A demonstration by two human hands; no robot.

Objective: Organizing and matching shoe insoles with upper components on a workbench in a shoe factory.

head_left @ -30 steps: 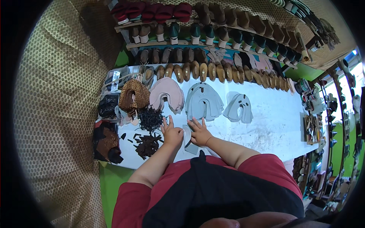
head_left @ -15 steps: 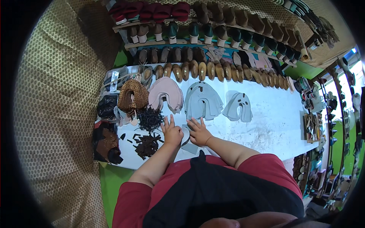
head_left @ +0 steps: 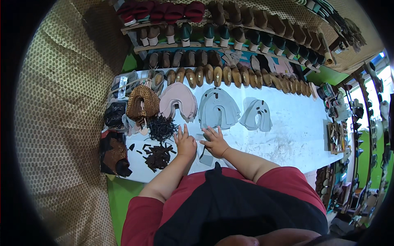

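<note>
White table [head_left: 295, 137], grey piece [head_left: 207, 160] running near-to-far, far end leftward, fingers [head_left: 185, 130] spread, grip unclear

No lettering or numbers could be read. Small pale marks showed on a few brown shoe lasts [head_left: 218, 76] along the back of the white table [head_left: 295, 135]; too small to make out. Whitish patch [head_left: 122, 87] at left corner: illegible.
</note>
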